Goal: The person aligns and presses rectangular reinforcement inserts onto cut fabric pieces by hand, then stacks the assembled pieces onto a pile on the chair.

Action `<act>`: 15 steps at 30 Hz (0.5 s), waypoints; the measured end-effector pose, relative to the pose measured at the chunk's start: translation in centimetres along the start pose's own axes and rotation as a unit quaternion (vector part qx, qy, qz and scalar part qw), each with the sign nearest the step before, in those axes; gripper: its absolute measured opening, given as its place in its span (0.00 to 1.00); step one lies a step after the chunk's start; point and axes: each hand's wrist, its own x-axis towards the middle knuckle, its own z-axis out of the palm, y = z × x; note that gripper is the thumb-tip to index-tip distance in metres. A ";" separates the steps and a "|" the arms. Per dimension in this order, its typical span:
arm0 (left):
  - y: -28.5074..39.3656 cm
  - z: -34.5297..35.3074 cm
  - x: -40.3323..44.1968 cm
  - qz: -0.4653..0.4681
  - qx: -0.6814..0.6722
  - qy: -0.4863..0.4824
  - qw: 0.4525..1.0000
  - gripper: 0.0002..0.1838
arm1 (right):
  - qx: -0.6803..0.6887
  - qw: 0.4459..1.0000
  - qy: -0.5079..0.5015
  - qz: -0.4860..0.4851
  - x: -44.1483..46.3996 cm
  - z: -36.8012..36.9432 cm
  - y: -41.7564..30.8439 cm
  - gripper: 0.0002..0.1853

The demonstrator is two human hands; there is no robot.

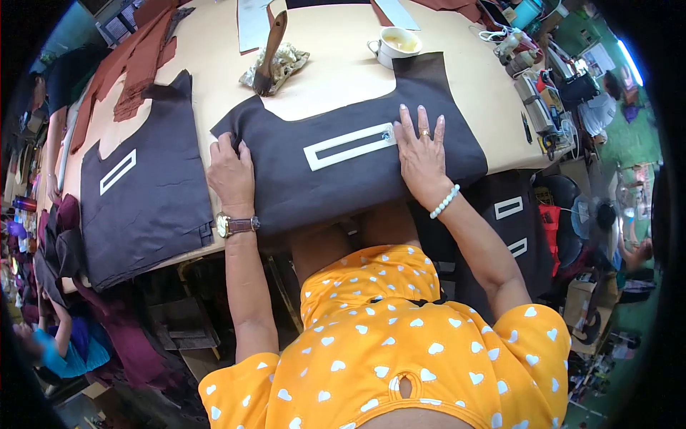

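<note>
In front of me a dark brown leather-like piece lies across the table edge, its upper side cut in a wide curve. A white rectangular frame sits on it, with a small shiny bit at its right end that I cannot make out. My left hand, wearing a watch, pinches the piece's left edge, where the material is creased. My right hand lies flat with fingers spread on the piece, fingertips beside the frame's right end. Beyond the piece, a brush rests on a crumpled, crusted lump.
A white cup with yellowish contents stands behind the piece. Similar dark pieces are stacked at left, the top one bearing a white frame. Reddish-brown strips lie at the far left. Tools and boxes crowd the right edge. Another person is at lower left.
</note>
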 end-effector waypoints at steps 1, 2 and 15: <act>0.0 0.0 0.0 0.000 -0.002 -0.003 1.000 0.14 | 0.005 1.000 -0.001 0.000 0.3 0.3 0.2 0.28; 0.0 -0.1 0.0 -0.001 -0.004 -0.005 1.000 0.14 | 0.001 1.000 -0.010 -0.003 0.5 0.4 0.4 0.29; -0.1 -0.1 0.0 0.007 -0.013 0.006 1.000 0.14 | 0.005 0.998 -0.031 -0.050 -0.1 -0.8 -1.1 0.32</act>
